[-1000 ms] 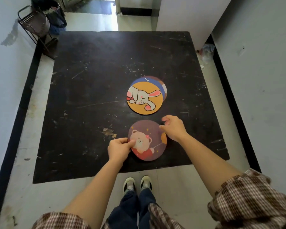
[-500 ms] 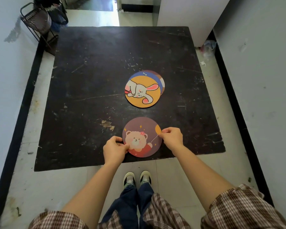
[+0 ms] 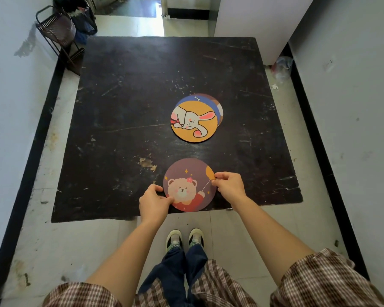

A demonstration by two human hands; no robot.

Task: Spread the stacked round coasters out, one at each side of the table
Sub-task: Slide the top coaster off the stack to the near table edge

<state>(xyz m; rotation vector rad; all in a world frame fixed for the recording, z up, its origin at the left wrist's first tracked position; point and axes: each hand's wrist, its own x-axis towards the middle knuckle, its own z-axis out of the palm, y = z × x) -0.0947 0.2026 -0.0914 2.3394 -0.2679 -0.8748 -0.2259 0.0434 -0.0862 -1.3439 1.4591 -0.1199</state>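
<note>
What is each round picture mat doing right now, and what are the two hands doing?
bear coaster: flat at the table's near edge, pinched by both hands.
rabbit coaster: face up, top of the remaining stack, untouched.
blue coaster: under the rabbit one, only its rim showing.
left hand: gripping the bear coaster's left edge.
right hand: gripping its right edge.

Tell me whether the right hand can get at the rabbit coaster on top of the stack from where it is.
Probably yes. The right hand now pinches the bear coaster, so it must let go first. The rabbit coaster lies uncovered just beyond, with only bare table between.
</note>
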